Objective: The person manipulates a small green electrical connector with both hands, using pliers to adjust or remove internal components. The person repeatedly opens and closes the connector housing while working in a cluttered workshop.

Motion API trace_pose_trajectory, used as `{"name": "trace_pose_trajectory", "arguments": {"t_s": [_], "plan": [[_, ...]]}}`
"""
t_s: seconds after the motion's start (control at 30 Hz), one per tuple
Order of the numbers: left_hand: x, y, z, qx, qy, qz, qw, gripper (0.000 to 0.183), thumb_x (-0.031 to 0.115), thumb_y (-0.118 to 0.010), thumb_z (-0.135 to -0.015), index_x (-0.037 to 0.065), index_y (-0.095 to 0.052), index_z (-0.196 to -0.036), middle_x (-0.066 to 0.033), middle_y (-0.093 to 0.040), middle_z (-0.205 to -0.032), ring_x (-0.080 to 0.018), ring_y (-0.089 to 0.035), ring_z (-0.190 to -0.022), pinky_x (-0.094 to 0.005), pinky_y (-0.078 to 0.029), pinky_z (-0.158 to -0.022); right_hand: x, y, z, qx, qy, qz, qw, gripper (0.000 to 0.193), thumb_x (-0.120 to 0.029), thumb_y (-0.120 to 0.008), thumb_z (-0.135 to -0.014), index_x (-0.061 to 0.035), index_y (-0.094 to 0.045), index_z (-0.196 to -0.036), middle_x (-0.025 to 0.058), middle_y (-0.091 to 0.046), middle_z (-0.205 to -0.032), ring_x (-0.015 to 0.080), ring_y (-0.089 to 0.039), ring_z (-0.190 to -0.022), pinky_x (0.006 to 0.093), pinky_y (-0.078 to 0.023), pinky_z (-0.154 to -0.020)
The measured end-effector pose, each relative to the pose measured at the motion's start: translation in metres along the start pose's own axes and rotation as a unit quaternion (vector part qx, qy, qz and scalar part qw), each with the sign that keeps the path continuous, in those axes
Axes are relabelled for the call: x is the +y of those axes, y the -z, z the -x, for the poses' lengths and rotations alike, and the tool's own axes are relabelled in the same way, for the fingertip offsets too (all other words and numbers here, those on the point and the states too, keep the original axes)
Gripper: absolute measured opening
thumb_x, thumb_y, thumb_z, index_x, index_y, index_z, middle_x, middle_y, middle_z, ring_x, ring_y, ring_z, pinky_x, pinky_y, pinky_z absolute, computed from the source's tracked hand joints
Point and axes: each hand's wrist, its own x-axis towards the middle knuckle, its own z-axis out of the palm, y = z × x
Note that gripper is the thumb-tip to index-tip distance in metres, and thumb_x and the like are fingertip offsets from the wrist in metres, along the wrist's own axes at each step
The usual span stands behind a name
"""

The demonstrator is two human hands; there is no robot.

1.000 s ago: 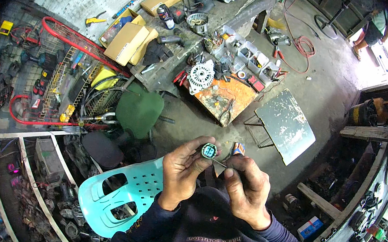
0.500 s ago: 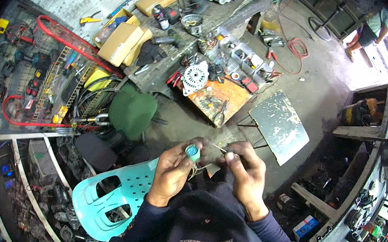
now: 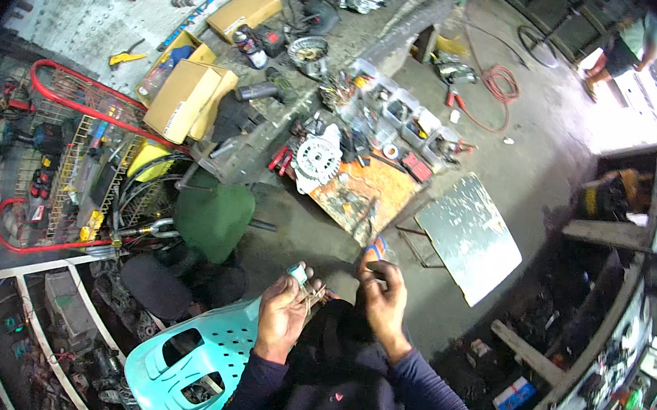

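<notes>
In front of my body, my left hand [image 3: 281,315] is closed around a small pale-green cylinder [image 3: 298,273], its end sticking up past the fingertips. Thin tan strands [image 3: 313,295] hang in loops beside those fingers. My right hand [image 3: 384,302] sits a little way to the right, apart from the left, with thumb and fingers pinched together. Whatever lies in that pinch is too small and dark to make out. Just beyond the right hand shows an orange sandal with a blue strap [image 3: 375,249].
Ahead is an orange-topped worktable [image 3: 363,197] with a metal alternator housing [image 3: 318,161] and pliers [image 3: 372,213]. A worn grey stool [image 3: 469,238] stands to the right. A turquoise plastic chair [image 3: 158,361] and green seat [image 3: 213,219] are at left. Another person [image 3: 626,57] stands far right.
My hands have come lower and the right one has closed up and moved left. The strand stretched between them no longer shows. The cylinder's end has tilted, and the sandal has come into sight.
</notes>
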Motion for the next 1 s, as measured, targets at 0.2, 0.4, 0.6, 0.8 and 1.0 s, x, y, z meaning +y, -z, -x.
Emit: {"name": "trace_pose_trajectory", "arguments": {"t_s": [0.2,0.4,0.6,0.8,1.0], "plan": [[0.044,-0.045,-0.021,0.001,-0.040,-0.210,0.977,0.034,0.010,-0.058,-0.104,-0.005,-0.061,-0.134,-0.0135,-0.065,-0.122,-0.0248,-0.068,-0.095,-0.0396,-0.056,-0.086,0.213,-0.053,-0.141,-0.076,-0.163,0.227,0.957,0.080,-0.021,-0.076,-0.082,0.0068,-0.041,-0.148,0.0311,-0.041,-0.156,0.0478,-0.035,-0.147,0.0476,-0.030,-0.124],[0.046,-0.060,-0.031,0.044,0.049,-0.159,0.985,0.045,0.015,-0.060,-0.104,-0.012,-0.052,-0.140,-0.0140,-0.064,-0.119,-0.0237,-0.066,-0.098,-0.0397,-0.053,-0.093,0.285,-0.088,-0.196,-0.024,-0.177,0.272,0.946,0.086,-0.030,-0.079,-0.073,0.0165,-0.047,-0.137,0.0365,-0.040,-0.154,0.0473,-0.034,-0.147,0.0495,-0.022,-0.127],[0.086,-0.057,-0.056,-0.043,0.079,-0.208,0.974,0.041,0.012,-0.058,-0.105,-0.008,-0.054,-0.140,-0.0149,-0.065,-0.123,-0.0200,-0.065,-0.100,-0.0400,-0.053,-0.098,0.233,-0.063,-0.212,-0.032,-0.299,0.057,0.952,0.026,-0.017,-0.059,-0.085,0.0027,-0.074,-0.091,0.0269,-0.069,-0.110,0.0396,-0.063,-0.113,0.0417,-0.047,-0.101],[0.168,-0.062,-0.084,-0.154,0.060,-0.373,0.913,0.038,0.013,-0.062,-0.104,-0.004,-0.057,-0.138,-0.0087,-0.069,-0.123,-0.0143,-0.066,-0.101,-0.0295,-0.053,-0.093,0.036,-0.018,-0.157,-0.119,-0.136,-0.243,0.953,0.018,-0.006,-0.061,-0.076,0.0052,-0.070,-0.086,0.0183,-0.071,-0.114,0.0272,-0.062,-0.119,0.0347,-0.040,-0.105],[0.233,-0.091,-0.123,-0.282,0.061,-0.462,0.839,0.031,0.007,-0.065,-0.100,-0.001,-0.064,-0.129,-0.0050,-0.070,-0.118,-0.0126,-0.065,-0.099,-0.0287,-0.052,-0.092,-0.111,-0.025,-0.097,-0.140,-0.060,-0.396,0.906,0.045,-0.012,-0.067,-0.077,0.0084,-0.070,-0.116,0.0177,-0.074,-0.115,0.0150,-0.064,-0.086,0.0266,-0.048,-0.076]]}}
